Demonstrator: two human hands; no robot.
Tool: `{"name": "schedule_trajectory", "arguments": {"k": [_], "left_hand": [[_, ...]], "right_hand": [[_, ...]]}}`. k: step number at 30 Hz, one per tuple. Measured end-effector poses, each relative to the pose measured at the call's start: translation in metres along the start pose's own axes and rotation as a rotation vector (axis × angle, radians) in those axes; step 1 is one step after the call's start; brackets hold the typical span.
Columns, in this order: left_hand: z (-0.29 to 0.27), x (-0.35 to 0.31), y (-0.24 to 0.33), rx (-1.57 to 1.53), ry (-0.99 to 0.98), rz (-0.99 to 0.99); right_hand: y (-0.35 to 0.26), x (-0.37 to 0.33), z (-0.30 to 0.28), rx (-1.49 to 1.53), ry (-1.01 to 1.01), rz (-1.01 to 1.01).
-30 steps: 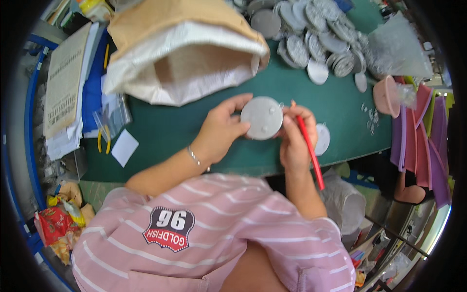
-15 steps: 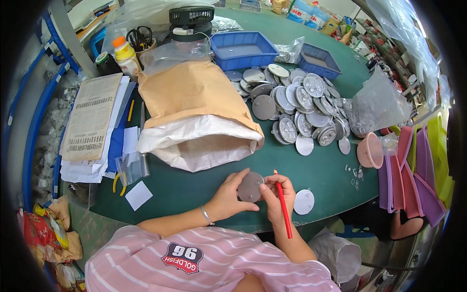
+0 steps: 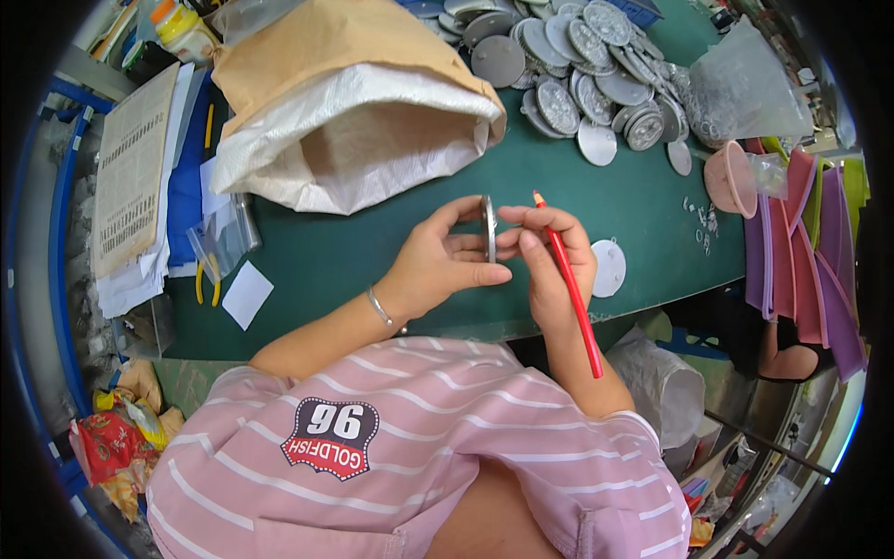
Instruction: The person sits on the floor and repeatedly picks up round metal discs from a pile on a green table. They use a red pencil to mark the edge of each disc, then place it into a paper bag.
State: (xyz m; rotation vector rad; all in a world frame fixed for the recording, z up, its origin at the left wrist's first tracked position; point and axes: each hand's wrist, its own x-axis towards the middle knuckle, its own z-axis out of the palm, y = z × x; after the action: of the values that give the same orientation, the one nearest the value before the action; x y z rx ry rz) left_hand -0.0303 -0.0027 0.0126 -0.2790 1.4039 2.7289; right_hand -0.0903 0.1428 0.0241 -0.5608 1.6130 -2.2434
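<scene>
a green table (image 3: 317, 256) fills the middle of the frame. on it, across the upper left and centre, lies a tan paper sack (image 3: 345, 47) with its white lining folded out, mouth facing down the frame. a heap of grey metal discs (image 3: 577, 70) spreads along the upper right, overlapping at all angles. purple, pink and green strips (image 3: 801, 252) hang at the right edge. a stack of papers (image 3: 135, 177) sits at the left, and a clear plastic bag (image 3: 750, 88) slumps at the upper right, just beside the heap.

at centre, the left hand (image 3: 438, 247) is curled narrow around a metal disc (image 3: 489, 228), which stands edge-on, upright, between the two hands. the right hand (image 3: 561, 270) grips a red pencil (image 3: 583, 326), tip pointing up the frame; its fingertips are at the disc's right side, whether touching i cannot tell.

a pink cup (image 3: 731, 182) stands at the right. a loose disc (image 3: 610, 268) lies flat right of the right hand, a white card (image 3: 247, 294) lies at the left, and tiny rings (image 3: 704, 225) are scattered near the cup.
</scene>
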Motion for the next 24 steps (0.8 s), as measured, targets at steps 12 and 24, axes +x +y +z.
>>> {"name": "schedule_trajectory", "arguments": {"k": [12, 24], "left_hand": [[-0.007, 0.002, -0.01, -0.115, -0.121, -0.058], [-0.002, 0.0, 0.001, -0.394, -0.169, -0.127]], "right_hand": [[0.0, -0.005, -0.01, -0.225, 0.151, -0.077], [0.009, -0.008, -0.008, -0.352, -0.052, -0.166]]}}
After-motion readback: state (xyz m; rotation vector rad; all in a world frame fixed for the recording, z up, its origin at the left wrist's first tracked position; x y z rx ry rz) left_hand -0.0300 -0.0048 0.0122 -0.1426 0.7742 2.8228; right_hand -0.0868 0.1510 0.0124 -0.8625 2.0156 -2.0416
